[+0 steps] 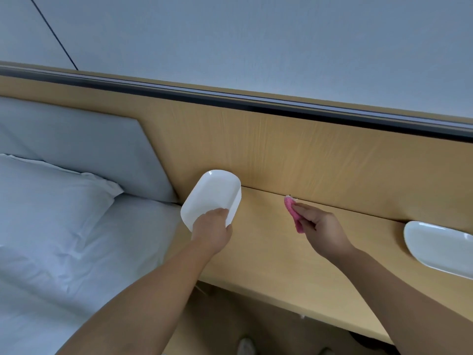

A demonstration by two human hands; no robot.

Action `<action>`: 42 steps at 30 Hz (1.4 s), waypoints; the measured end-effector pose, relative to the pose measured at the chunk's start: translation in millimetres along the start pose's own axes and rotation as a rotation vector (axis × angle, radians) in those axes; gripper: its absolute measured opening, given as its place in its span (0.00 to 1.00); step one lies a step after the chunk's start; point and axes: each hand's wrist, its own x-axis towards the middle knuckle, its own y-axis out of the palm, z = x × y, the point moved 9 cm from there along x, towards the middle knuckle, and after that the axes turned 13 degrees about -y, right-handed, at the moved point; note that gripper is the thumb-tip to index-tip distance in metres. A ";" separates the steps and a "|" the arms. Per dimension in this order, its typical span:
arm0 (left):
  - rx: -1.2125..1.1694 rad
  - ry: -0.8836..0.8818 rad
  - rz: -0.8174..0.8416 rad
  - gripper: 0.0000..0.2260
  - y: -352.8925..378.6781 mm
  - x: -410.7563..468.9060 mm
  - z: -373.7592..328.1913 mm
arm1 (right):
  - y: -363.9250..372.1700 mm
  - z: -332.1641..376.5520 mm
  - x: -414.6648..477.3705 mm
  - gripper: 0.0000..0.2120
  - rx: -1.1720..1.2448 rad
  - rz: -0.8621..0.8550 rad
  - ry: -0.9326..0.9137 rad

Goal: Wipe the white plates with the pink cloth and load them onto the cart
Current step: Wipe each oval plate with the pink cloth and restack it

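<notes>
My left hand grips the near edge of a white rounded-rectangular plate, held tilted above the left end of the wooden shelf. My right hand pinches a folded pink cloth a little above the shelf, to the right of that plate and apart from it. A second white plate lies flat on the shelf at the far right, partly cut off by the frame edge. No cart is in view.
A wooden wall panel rises behind the shelf. A bed with a white pillow, white sheet and grey padded headboard lies to the left. Shoes show on the floor below the shelf's front edge.
</notes>
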 end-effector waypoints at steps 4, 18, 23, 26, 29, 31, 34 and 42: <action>-0.030 0.112 -0.001 0.09 0.6 -3.5 -53.7 | -24.8 -10.7 -15.9 0.16 0.029 -0.054 0.051; 0.128 0.445 0.052 0.17 63.8 -34.7 -313.3 | -209.7 -96.4 -174.4 0.12 -0.054 -0.396 0.402; 0.129 0.497 0.111 0.18 94.0 -50.5 -389.6 | -257.3 -125.4 -226.3 0.10 -0.025 -0.470 0.498; 0.166 0.482 0.153 0.16 119.3 -50.0 -419.8 | -278.9 -142.1 -242.9 0.12 -0.004 -0.499 0.502; 0.170 0.445 0.195 0.14 143.3 -43.6 -442.2 | -294.0 -158.7 -251.7 0.15 -0.010 -0.500 0.482; 0.166 0.409 0.204 0.13 153.5 -39.0 -454.8 | -300.1 -169.8 -254.7 0.16 0.014 -0.497 0.476; 0.125 0.352 0.231 0.14 167.8 -30.8 -467.0 | -305.5 -185.5 -258.8 0.16 0.051 -0.492 0.472; 0.111 0.254 0.290 0.17 193.1 -20.4 -479.0 | -313.4 -211.8 -262.6 0.19 0.073 -0.461 0.473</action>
